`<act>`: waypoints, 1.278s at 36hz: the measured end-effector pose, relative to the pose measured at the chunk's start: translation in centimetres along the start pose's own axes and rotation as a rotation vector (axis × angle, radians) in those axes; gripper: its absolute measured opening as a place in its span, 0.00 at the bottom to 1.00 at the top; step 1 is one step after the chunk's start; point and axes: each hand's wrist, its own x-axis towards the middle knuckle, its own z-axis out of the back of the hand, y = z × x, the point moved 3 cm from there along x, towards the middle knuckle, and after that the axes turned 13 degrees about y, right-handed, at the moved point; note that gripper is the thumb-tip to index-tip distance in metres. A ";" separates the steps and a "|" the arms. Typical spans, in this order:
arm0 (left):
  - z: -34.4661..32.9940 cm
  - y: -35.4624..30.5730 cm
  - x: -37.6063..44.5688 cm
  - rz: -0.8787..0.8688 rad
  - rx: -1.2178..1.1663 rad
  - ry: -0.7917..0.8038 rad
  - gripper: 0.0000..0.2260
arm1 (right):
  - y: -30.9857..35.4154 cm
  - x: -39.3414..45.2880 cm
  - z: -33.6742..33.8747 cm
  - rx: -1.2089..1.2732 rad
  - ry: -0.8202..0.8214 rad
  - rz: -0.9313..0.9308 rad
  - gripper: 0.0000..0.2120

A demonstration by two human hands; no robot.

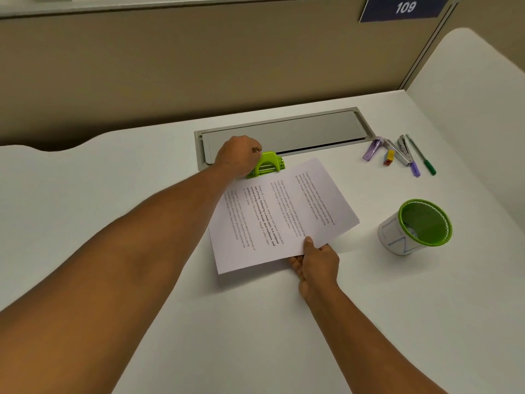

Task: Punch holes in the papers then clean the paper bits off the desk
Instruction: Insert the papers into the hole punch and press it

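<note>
A lime-green hole punch (267,165) stands on the white desk (142,223) just in front of the grey cable tray. My left hand (238,156) is curled over the punch's left side, gripping it. A thin stack of printed papers (281,214) lies tilted, its far left edge tucked at the punch's mouth. My right hand (316,261) pinches the near edge of the papers, thumb on top and fingers underneath. No loose paper bits show on the desk.
A green mesh cup (417,226) wrapped in white paper stands to the right of the papers. At the back right lie a purple stapler (372,149), a metal staple remover (403,150), a green pen (422,155) and a small eraser (389,158). A partition wall rises behind the cable tray (284,132).
</note>
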 end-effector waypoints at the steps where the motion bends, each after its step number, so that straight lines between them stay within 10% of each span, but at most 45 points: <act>1: 0.0 -0.1 -0.1 -0.003 0.004 0.003 0.12 | 0.0 0.0 -0.1 0.000 0.001 0.000 0.10; 46: -1.2 0.5 -1.6 -0.015 0.026 0.035 0.18 | 2.1 -1.5 -2.3 -0.108 -0.012 0.188 0.08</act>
